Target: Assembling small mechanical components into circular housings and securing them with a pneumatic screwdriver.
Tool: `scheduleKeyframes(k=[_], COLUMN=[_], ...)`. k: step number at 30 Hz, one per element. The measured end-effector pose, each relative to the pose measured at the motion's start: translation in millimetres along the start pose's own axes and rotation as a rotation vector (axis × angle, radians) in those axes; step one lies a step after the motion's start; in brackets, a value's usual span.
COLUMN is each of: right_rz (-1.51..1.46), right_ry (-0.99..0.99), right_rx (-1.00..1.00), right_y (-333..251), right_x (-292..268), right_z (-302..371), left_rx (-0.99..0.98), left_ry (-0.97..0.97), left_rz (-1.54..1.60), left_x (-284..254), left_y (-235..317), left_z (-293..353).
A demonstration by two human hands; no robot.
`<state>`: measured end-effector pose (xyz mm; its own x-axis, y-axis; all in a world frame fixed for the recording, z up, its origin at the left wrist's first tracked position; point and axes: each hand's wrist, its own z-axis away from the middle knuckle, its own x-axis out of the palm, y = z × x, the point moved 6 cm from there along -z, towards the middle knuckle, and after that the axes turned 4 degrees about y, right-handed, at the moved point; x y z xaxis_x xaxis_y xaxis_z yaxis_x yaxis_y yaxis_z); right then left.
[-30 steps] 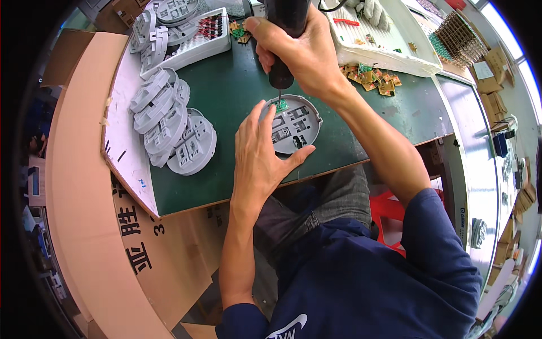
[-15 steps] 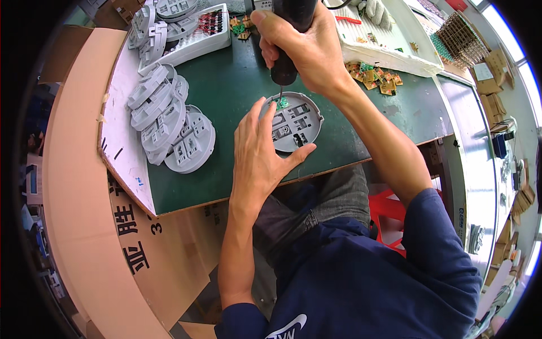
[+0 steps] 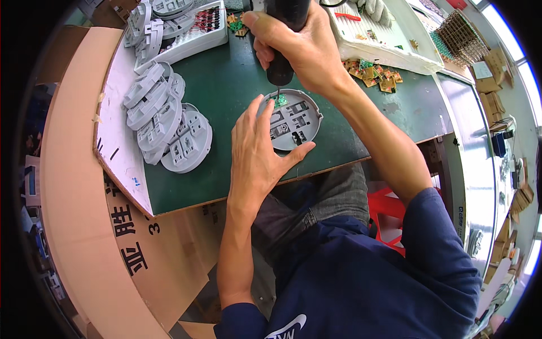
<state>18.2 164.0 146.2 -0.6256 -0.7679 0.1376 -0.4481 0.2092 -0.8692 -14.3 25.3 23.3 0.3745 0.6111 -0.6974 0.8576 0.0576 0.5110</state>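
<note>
The far edge cuts off the top of your black driver [image 3: 279,72], and its body hides part of your right hand's [image 3: 309,55] fingers. Your left hand [image 3: 254,152] covers the left rim of the grey housing [image 3: 309,121]. Where the bit [image 3: 278,92] meets the green board [image 3: 281,100], the contact is too small for you to tell. The far edge also crops the foam tray [image 3: 389,61] on the right, while your body and the table partly hide the red stool [image 3: 387,212].
</note>
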Motion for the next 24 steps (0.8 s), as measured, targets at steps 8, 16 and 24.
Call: scheduleKeyframes(k=[8, 16, 24], right_rz=[0.074, 0.046, 0.056], right_ry=[-0.130, -0.146, -0.270], right_rx=[0.037, 0.081, 0.101], right_y=[13, 12, 18], right_x=[1, 4, 4], right_z=[-3, -2, -5], left_rx=[0.011, 0.005, 0.018], left_ry=[-0.001, 0.001, 0.008], left_rz=[-0.002, -0.019, -0.014], left_x=[1, 1, 1], left_y=[2, 3, 2], left_z=[0, -1, 1])
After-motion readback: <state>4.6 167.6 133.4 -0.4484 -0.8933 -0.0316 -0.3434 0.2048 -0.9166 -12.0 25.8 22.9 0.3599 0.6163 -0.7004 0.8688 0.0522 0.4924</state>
